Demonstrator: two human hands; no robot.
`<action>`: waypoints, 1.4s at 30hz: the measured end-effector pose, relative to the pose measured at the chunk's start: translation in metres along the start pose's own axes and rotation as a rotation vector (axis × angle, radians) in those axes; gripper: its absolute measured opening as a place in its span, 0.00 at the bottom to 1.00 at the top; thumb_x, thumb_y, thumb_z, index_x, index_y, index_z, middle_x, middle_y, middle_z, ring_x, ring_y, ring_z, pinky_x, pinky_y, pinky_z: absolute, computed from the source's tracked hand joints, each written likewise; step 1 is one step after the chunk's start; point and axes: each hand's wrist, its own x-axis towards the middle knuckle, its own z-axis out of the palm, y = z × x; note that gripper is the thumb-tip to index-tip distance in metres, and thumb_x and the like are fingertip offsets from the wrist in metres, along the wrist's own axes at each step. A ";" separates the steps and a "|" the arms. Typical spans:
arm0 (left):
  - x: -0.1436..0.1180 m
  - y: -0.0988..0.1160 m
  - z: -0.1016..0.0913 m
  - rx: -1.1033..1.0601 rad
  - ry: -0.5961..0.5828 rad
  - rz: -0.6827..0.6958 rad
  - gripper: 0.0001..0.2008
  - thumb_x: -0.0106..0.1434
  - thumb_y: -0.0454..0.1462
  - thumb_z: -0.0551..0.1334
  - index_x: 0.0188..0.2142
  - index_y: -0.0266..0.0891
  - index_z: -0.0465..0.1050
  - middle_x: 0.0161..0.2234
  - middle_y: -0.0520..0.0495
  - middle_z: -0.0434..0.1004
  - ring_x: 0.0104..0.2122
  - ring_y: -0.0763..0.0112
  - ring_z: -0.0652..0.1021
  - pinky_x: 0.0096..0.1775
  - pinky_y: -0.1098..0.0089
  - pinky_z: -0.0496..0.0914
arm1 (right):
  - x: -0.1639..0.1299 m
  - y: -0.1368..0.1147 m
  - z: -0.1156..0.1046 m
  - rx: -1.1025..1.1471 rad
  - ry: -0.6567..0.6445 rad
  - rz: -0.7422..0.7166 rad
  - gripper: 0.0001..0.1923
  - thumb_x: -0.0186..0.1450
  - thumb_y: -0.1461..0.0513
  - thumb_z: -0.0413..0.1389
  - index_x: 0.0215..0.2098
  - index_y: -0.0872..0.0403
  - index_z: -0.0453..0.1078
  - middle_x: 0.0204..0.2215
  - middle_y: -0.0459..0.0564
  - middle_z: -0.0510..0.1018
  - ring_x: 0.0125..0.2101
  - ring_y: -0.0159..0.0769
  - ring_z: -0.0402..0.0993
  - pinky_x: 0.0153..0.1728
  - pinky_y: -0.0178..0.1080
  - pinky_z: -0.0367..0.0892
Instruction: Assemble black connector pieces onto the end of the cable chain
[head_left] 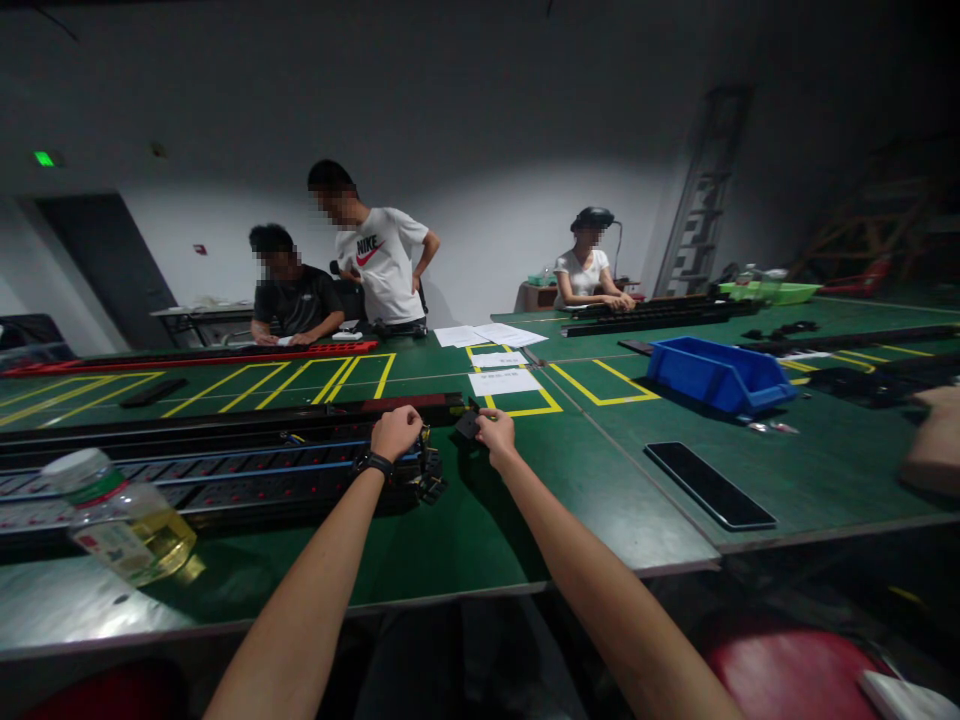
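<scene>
Both hands out at 12 o'clock — left hand (395, 432) clenched on the end of the long black strip (225, 470); right hand (496, 432) pinches a small black piece (467, 424) just beside it — bottle (120, 520) at 9 o'clock.

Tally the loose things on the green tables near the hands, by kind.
Plastic bottle: 1
Blue bin: 1
Black phone: 1
Paper sheets: about 4
Small black part in right hand: 1
Total: about 8
</scene>
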 end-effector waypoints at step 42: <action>0.001 0.007 -0.003 0.131 -0.083 0.105 0.19 0.71 0.42 0.49 0.39 0.46 0.80 0.44 0.45 0.85 0.47 0.58 0.81 0.47 0.65 0.70 | -0.011 -0.009 -0.003 -0.066 -0.028 0.031 0.15 0.60 0.65 0.59 0.45 0.55 0.77 0.31 0.48 0.81 0.21 0.28 0.72 0.22 0.29 0.69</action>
